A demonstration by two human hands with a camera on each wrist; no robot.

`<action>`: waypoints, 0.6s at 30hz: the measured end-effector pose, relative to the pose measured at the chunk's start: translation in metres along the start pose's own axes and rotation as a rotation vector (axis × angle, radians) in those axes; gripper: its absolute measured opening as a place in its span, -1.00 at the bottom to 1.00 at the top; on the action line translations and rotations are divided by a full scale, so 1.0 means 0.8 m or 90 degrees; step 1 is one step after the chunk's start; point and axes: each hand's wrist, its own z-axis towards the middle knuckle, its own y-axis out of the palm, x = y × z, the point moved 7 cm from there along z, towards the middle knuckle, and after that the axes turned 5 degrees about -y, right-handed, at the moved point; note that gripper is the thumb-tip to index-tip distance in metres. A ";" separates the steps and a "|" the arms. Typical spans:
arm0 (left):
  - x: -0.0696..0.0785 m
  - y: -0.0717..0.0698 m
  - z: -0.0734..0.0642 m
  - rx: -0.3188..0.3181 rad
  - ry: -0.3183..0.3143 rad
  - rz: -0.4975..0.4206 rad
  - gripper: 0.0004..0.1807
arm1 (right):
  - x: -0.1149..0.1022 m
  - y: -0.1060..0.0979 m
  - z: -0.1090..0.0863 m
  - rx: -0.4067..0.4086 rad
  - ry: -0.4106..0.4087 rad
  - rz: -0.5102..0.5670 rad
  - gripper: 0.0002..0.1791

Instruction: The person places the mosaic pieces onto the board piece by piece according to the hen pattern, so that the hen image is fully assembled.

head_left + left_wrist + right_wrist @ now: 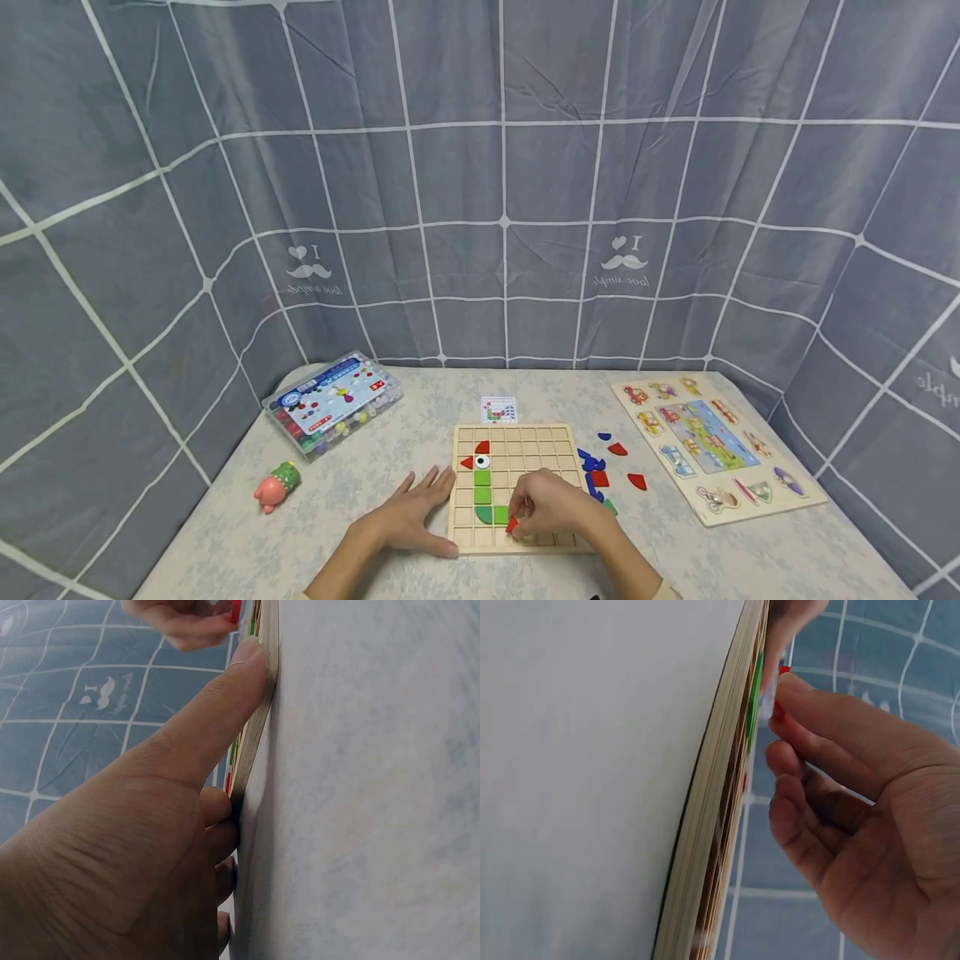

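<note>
A wooden grid board lies flat on the table. On its left side, a red quarter-round tile, a red triangle and a white eye tile sit above green square tiles. Below them are a green quarter-round tile and another green square beside it. My left hand has its fingers spread, thumb and fingertips against the board's left edge. Over the board's lower middle, my right hand pinches a small red tile between thumb and finger; its shape is mostly hidden.
Loose blue tiles, red tiles and a green one lie right of the board. A pattern card lies behind it. A bead box and small toy are left, a wooden picture puzzle right.
</note>
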 end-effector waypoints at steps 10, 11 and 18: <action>0.001 -0.001 -0.001 0.014 0.008 0.009 0.24 | -0.014 0.020 0.010 -0.042 0.031 -0.046 -0.84; 0.001 -0.001 -0.001 0.015 0.009 0.009 0.24 | -0.015 0.020 0.010 -0.041 0.029 -0.050 -0.83; 0.000 -0.001 -0.001 0.016 0.010 0.005 0.24 | -0.014 0.021 0.010 -0.049 0.023 -0.049 -0.82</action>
